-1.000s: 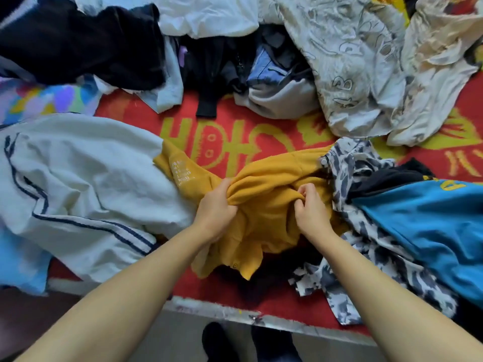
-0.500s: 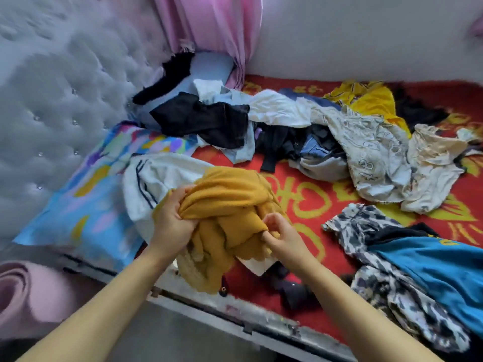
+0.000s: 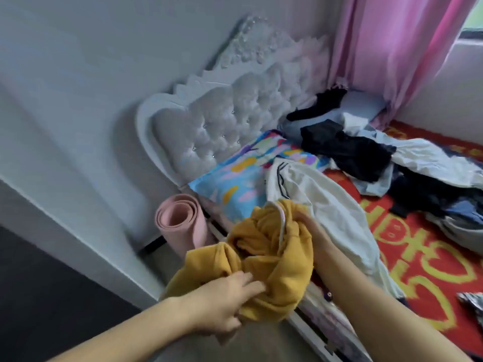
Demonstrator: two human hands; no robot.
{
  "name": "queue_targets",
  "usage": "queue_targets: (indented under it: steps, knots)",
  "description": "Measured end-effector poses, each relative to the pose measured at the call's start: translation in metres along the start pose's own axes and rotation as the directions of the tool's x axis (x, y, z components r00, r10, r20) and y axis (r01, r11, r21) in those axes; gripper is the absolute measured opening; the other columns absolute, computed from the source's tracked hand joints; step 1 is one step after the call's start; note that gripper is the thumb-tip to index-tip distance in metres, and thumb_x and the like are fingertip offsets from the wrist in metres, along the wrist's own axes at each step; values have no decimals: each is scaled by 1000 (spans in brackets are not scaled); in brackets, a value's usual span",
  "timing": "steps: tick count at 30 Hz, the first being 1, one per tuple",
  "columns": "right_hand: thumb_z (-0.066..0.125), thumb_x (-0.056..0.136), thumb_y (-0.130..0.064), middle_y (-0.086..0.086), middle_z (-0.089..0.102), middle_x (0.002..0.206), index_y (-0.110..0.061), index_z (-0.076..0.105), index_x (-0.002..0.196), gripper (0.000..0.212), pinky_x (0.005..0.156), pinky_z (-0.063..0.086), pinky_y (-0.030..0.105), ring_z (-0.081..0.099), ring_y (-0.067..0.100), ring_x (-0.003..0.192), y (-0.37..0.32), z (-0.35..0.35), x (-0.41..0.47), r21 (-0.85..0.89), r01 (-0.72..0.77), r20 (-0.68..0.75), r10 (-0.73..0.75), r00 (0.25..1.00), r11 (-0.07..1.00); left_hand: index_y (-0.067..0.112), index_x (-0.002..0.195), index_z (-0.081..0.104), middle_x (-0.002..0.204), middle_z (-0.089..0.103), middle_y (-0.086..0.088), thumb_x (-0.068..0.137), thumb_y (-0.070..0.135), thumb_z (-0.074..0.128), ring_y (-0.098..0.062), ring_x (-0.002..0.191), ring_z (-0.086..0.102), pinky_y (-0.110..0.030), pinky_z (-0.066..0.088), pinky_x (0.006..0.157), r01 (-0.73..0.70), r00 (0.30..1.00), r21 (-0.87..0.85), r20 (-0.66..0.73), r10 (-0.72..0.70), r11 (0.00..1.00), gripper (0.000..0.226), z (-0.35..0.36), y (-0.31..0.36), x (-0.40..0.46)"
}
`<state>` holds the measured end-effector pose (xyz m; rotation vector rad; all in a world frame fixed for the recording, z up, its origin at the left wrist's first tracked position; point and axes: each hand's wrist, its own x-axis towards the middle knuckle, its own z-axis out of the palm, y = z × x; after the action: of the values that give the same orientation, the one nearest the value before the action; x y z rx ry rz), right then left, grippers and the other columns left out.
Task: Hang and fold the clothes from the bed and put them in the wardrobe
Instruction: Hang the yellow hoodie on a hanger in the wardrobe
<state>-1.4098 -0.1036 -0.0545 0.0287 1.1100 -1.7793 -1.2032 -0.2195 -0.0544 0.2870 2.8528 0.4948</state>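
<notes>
Lifted off the bed, mustard garment [image 3: 274, 259] (bunched) between left hand [image 3: 224, 307], right hand [image 3: 313, 228]

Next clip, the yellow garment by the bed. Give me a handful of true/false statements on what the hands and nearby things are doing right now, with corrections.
1. Both hands grip the yellow garment. True: the left hand holds its lower folds, the right hand its upper side.
2. The garment lies flat on the bed. False: it is bunched up and held off the bed's edge.
3. A rolled pink mat stands beside the bed. True.
4. The white garment with dark stripes is in the left hand. False: it lies on the bed, held by neither hand.
5. The patterned pillow sits at the headboard. True.
6. The curtain is blue. False: pink.
</notes>
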Motion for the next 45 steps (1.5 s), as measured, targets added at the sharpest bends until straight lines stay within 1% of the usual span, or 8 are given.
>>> queue_targets:
  steps: [5, 11, 14, 17, 24, 32, 38, 45]
  knots:
    - [60, 50, -7, 23, 62, 85, 8, 62, 94, 47, 77, 54, 44, 63, 35, 76, -6, 56, -15, -188, -81, 279, 132, 951, 979, 25, 84, 70, 80, 69, 22, 96, 34, 55, 9, 74, 60, -6, 41, 67, 382, 835, -630, -78, -544, 676, 21, -28, -34, -51]
    - [83, 37, -4, 22, 70, 78, 8, 73, 79, 45, 69, 60, 38, 71, 30, 74, -42, 107, -51, -208, -61, 618, 179, 765, 976, 13, 82, 62, 80, 64, -4, 86, 37, 58, -18, 78, 56, -29, 45, 69, 35, 314, -968, -225, -922, 248, 25, -45, -33, -52]
    - [35, 82, 1, 21, 67, 112, 9, 64, 111, 41, 98, 46, 33, 63, 26, 109, -64, 122, -77, -72, 66, 863, 29, 504, 995, 14, 98, 61, 79, 62, -11, 91, 56, 47, -26, 76, 49, -32, 44, 68, -305, 608, -888, 97, -788, -344, 45, -56, -19, -43]
    - [23, 81, 4, 23, 66, 112, 10, 62, 110, 49, 98, 46, 33, 63, 29, 110, -68, 130, -98, -2, 208, 880, -97, 465, 978, 18, 88, 63, 81, 50, -2, 77, 73, 48, -24, 73, 52, -34, 48, 66, -239, 826, -811, 119, -552, -533, 59, -46, 6, -26]
    - [81, 3, -16, 0, 49, 36, -10, 54, 33, 41, 38, 42, 12, 50, 11, 32, -57, 137, -93, -220, 173, 690, 28, 723, 960, 9, 102, 75, 106, 70, -16, 69, 31, 72, -29, 95, 67, -40, 53, 88, -485, 751, -698, -24, -660, -526, 40, -66, 44, -21]
    - [58, 88, -3, 9, 67, 98, -8, 70, 101, 18, 84, 53, 34, 63, 10, 83, 12, 175, -69, -846, 397, 527, 441, 727, 356, 0, 112, 65, 111, 64, -23, 89, 14, 59, -31, 97, 64, -42, 53, 89, -641, 282, -763, -135, -950, -82, 28, -95, 62, -133]
    - [64, 68, -73, -1, 69, 111, -24, 60, 122, 73, 88, 54, 38, 65, 13, 104, 74, 273, -102, -785, 453, 615, 450, 647, 422, 9, 122, 59, 113, 67, -8, 97, 9, 50, -11, 104, 64, -22, 52, 88, -115, 166, -819, -574, -802, 562, 26, -81, 86, -200]
    - [65, 89, -21, 11, 71, 79, -8, 67, 90, 14, 65, 56, 33, 69, 19, 69, 170, 388, -127, -630, 194, 547, 253, 798, 752, 26, 127, 44, 106, 60, 6, 100, 30, 45, -10, 100, 58, -25, 48, 90, 468, 332, -547, -618, -712, 694, 28, -59, 69, -326]
